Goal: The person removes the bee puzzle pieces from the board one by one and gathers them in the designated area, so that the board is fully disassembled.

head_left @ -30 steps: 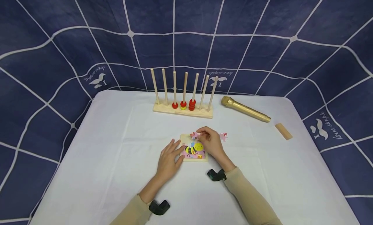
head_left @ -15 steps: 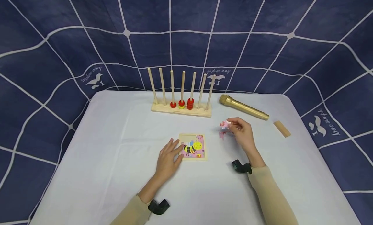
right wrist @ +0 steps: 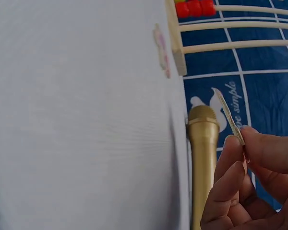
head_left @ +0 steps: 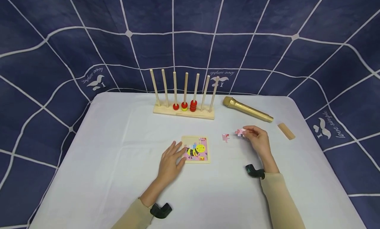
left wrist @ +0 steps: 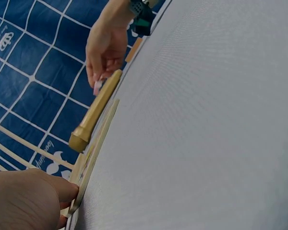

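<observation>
My right hand pinches a pink jigsaw piece between thumb and fingers, to the right of the puzzle. In the right wrist view that jigsaw piece shows edge-on, held up off the table. A second pink piece lies on the cloth just left of it. My left hand rests with spread, relaxed fingers at the left edge of the framed bee puzzle. Inside the frame, the upper left shows bare wood, while the bee picture fills the rest.
A wooden bead rack with upright pegs and several red and yellow beads stands at the back. Right of it lies a gold microphone, then a small tan wooden block. White cloth covers the table; a blue gridded curtain hangs behind.
My right hand has lifted the pink piece away from the puzzle frame and carried it right, past the loose piece. The left hand stays at the frame's edge.
</observation>
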The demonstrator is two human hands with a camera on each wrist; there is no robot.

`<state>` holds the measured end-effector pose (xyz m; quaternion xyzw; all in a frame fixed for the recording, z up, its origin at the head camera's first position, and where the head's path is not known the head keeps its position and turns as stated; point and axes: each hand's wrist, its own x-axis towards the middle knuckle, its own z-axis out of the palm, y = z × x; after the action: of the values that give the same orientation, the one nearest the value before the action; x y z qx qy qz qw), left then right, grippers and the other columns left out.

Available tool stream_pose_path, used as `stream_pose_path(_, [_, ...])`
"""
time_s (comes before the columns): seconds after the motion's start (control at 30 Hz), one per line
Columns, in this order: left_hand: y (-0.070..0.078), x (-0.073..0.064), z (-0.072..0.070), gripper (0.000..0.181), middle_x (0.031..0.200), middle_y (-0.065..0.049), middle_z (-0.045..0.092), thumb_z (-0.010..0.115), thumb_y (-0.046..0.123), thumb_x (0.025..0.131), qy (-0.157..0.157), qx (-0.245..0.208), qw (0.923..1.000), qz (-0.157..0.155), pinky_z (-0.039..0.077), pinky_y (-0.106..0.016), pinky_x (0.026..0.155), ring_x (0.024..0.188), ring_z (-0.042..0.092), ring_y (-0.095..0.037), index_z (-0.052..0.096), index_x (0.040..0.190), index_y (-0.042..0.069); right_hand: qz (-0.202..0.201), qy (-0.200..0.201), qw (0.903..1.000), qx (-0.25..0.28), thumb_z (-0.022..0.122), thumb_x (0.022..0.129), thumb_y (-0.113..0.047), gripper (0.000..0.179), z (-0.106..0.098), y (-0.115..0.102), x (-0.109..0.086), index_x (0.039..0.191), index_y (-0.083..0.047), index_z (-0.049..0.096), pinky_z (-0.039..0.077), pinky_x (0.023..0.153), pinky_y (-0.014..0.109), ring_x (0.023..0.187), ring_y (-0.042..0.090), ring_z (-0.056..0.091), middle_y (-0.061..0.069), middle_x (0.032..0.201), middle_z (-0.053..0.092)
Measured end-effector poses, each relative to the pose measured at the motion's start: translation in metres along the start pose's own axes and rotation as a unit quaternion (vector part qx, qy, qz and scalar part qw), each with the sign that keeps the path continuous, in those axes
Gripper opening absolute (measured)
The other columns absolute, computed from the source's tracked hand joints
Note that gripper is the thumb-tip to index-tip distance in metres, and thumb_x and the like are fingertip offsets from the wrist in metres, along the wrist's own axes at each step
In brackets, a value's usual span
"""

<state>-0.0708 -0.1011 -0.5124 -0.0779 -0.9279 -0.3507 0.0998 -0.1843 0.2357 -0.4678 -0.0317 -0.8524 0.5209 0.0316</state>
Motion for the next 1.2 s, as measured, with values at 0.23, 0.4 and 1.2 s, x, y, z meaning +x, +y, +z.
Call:
stream_pose_path(0.23, [0.002, 0.0, 0.001, 0.038, 0.145, -0.012, 0.052, 0.07, 0.016, 0.088, 0.001, -0.001, 1.0, 0.005, 0.031, -0.056, 0.113, 0.142, 0.037, -0.035, 0.067, 0.125, 0.007, -0.002, -0.015, 0.9999, -0.007, 0.07, 0.088, -0.006, 0.02, 0.005, 0.013, 0.002, 0.106, 0.004, 0.071, 0.049, 0.057, 0.012, 0.066, -0.002, 0.056, -0.013, 0.076, 0.063])
stream_pose_path(0.4, [0.002, 0.0, 0.0, 0.038, 0.145, -0.013, 0.052, 0.071, 0.016, 0.087, 0.007, -0.001, 0.9999, 0.008, 0.031, -0.056, 0.113, 0.142, 0.037, -0.035, 0.067, 0.124, 0.007, -0.005, -0.022, 0.9995, -0.024, 0.07, 0.088, -0.007, 0.02, 0.009, 0.015, 0.003, 0.106, 0.002, 0.072, 0.049, 0.055, 0.012, 0.064, -0.001, 0.056, -0.008, 0.077, 0.066])
stream_pose_path(1.2, [0.003, 0.001, -0.003, 0.039, 0.145, -0.014, 0.052, 0.07, 0.015, 0.088, 0.003, 0.002, 0.9999, 0.009, 0.03, -0.057, 0.113, 0.143, 0.036, -0.036, 0.066, 0.125, 0.006, -0.109, 0.039, 0.9824, -0.147, 0.072, 0.083, 0.0, 0.014, 0.028, 0.021, -0.001, 0.097, -0.001, 0.076, 0.038, 0.062, 0.017, 0.072, 0.018, 0.056, 0.015, 0.082, 0.067])
